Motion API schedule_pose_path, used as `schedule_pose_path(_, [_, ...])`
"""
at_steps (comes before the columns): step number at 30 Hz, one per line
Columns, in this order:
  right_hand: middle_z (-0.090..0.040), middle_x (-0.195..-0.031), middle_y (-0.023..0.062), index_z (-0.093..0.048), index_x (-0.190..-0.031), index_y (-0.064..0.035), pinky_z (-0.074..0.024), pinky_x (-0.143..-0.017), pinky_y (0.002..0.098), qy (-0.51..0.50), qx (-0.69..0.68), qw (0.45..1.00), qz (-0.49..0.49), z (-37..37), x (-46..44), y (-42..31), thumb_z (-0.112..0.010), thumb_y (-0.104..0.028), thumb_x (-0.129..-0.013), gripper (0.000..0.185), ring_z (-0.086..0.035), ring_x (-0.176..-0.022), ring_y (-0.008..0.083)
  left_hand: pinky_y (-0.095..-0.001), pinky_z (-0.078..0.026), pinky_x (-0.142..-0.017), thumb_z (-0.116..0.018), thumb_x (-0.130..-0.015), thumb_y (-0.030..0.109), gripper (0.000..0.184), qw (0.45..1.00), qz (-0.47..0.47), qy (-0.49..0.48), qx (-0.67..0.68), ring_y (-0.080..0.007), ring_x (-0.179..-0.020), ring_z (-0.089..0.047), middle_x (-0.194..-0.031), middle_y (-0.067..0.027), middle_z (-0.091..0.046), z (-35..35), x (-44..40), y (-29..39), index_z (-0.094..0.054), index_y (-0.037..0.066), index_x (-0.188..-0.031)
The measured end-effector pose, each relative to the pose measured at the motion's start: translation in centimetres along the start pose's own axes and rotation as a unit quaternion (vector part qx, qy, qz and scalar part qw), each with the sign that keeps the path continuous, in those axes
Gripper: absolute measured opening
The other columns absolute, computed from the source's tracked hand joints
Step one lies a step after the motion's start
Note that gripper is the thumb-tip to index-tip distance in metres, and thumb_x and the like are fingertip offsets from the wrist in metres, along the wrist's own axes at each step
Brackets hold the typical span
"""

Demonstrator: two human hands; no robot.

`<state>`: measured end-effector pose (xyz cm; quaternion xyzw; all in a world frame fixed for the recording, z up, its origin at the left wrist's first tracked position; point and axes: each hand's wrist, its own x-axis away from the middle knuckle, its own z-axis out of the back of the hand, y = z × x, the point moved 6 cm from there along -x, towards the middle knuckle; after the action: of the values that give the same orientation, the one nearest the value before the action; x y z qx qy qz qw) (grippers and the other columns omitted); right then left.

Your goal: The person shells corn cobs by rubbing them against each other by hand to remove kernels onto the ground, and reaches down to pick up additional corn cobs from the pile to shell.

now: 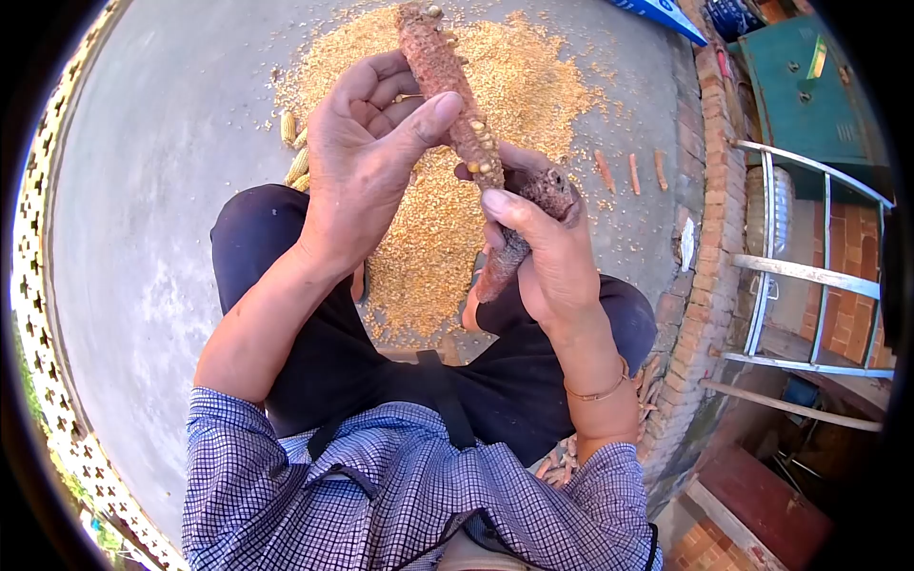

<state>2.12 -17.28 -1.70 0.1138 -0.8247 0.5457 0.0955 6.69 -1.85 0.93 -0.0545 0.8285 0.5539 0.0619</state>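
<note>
Left hand (pixel 357 181) and right hand (pixel 554 259) clasp a mostly stripped corncob (pixel 433 62) above the floor (pixel 143 238), the right also gripping a darker cob (pixel 502 268). Few kernels cling on; loose kernels (pixel 519 71) heap below, unshelled ears (pixel 288 128) toward the floor's left edge, bare cobs (pixel 635 174) toward its right.

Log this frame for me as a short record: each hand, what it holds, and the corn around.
Left hand: grips a long reddish corncob, tilted, a few kernels on it
Right hand: holds a darker corncob, thumb at the long one's lower end
Floor ahead: loose kernel pile
Left of pile: yellow corn ears
Right of pile: three reddish cobs, lying apart
</note>
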Motion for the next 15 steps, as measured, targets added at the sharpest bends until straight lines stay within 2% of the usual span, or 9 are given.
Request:
schedule_pose_path(1, [-0.067,-0.101,0.0149,-0.056,-0.122,0.002,-0.046,-0.059,0.0226,-0.025,0.022,0.999,0.003,-0.12,0.09,0.01,-0.064,-0.002,-0.084,0.04,-0.054,-0.069,0.0084,-0.0271,-0.056,-0.082,-0.071,-0.088,0.012,0.049,0.999,0.033,0.003,0.02,-0.0157,-0.094,-0.066,-0.109,-0.0139,-0.063,0.24,-0.07,-0.25,-0.046,-0.01,-0.124])
schedule_pose_path(4, [-0.066,-0.108,0.0195,-0.054,-0.124,0.0035,-0.0449,-0.058,0.0215,-0.018,0.04,0.999,0.025,-0.31,0.4,-0.23,-0.063,-0.003,-0.085,0.041,-0.053,-0.068,0.0072,-0.0275,-0.057,-0.079,-0.072,-0.088,0.016,0.049,0.998,0.053,-0.004,0.042,-0.0153,-0.093,-0.066,-0.108,-0.0136,-0.063,0.48,-0.12,-0.8,-0.047,-0.01,-0.123])
schedule_pose_path(10, [-0.069,-0.099,0.0172,-0.057,-0.119,0.004,-0.0447,-0.055,0.0201,-0.006,0.044,0.998,0.051,-0.69,0.32,-0.59,-0.067,-0.008,-0.087,0.037,-0.051,-0.064,0.0058,-0.0266,-0.057,-0.079,-0.074,-0.086,0.015,0.049,0.999,0.042,0.003,0.005,-0.0151,-0.093,-0.066,-0.105,-0.0138,-0.064,0.3,0.15,-0.4,-0.048,-0.01,-0.12])
schedule_pose_path(13, [-0.069,-0.095,0.0163,-0.06,-0.111,0.0035,-0.0462,-0.055,0.0203,0.015,0.05,0.997,0.054,-0.61,0.3,-0.2,-0.07,-0.012,-0.087,0.03,-0.052,-0.062,0.0059,-0.0257,-0.056,-0.079,-0.075,-0.085,0.012,0.048,0.999,0.029,-0.002,-0.015,-0.0145,-0.093,-0.066,-0.104,-0.0138,-0.064,0.19,0.26,-0.24,-0.049,-0.01,-0.119])
schedule_pose_path(15, [-0.07,-0.093,0.0156,-0.062,-0.106,0.0028,-0.0468,-0.054,0.0202,0.02,0.102,0.991,0.082,-0.29,0.27,-0.41,-0.072,-0.012,-0.086,0.027,-0.054,-0.062,0.0059,-0.0252,-0.056,-0.08,-0.075,-0.085,0.01,0.047,1.0,0.018,-0.005,-0.019,-0.0141,-0.093,-0.065,-0.103,-0.0138,-0.064,0.13,0.28,-0.38,-0.049,-0.011,-0.119])
